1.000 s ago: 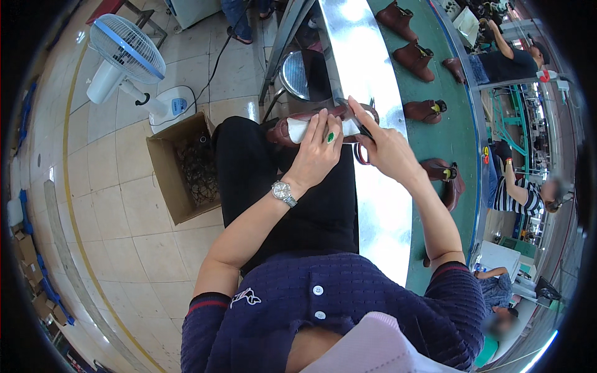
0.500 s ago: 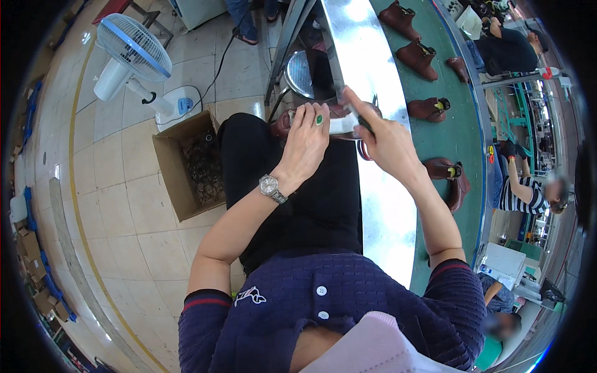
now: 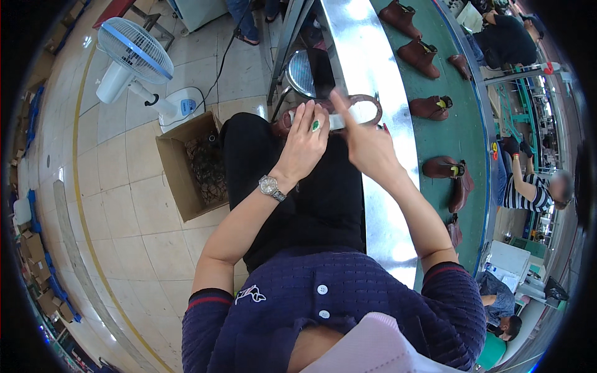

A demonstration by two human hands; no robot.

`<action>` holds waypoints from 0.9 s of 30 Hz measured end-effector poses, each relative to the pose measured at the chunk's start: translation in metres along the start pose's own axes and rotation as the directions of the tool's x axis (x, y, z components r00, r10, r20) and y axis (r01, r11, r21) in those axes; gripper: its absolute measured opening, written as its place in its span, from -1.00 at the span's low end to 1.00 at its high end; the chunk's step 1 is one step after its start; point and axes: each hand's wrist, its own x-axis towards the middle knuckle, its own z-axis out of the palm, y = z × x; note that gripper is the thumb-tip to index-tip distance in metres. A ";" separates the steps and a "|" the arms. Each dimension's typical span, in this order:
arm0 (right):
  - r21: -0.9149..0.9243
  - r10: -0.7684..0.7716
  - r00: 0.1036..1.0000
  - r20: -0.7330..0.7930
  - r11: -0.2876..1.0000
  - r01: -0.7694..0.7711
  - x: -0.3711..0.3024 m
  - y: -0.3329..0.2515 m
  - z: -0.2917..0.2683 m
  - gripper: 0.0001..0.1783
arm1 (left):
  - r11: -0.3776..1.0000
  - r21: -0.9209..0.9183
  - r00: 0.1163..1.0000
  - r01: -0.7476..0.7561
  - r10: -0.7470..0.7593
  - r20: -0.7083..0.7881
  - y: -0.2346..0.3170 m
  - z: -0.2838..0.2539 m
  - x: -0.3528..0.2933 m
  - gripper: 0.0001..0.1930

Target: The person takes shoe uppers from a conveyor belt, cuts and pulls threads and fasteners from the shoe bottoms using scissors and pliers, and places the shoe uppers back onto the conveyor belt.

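A brown shoe (image 3: 365,113) lies sole up across my lap and the edge of the metal bench, its underside showing a white area inside a brown rim. My left hand (image 3: 306,133) presses down on the middle of the shoe, fingers close together. Over the shoe, nearer its right end, is my right hand (image 3: 368,143), index finger stretched out and the other fingers curled. What those curled fingers hold is hidden; a small red bit shows beside them.
The shiny metal bench (image 3: 388,205) runs along my right. Beyond it, several brown ankle boots (image 3: 418,57) stand on a green conveyor belt (image 3: 457,133). To my left are an open cardboard box (image 3: 177,180) with dark scraps and a white fan (image 3: 134,53). A round stool (image 3: 300,73) stands ahead.
My right hand has shifted slightly left and down, uncovering the shoe's right end. The dark-handled tool seen in it before is now hidden. My left hand stays on the shoe.
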 end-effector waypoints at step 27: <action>0.331 -0.032 0.974 -0.224 0.937 0.107 0.014 -0.033 -0.007 -0.17 | 0.923 -0.289 0.967 0.255 -0.235 0.103 -0.023 -0.035 0.003 -0.37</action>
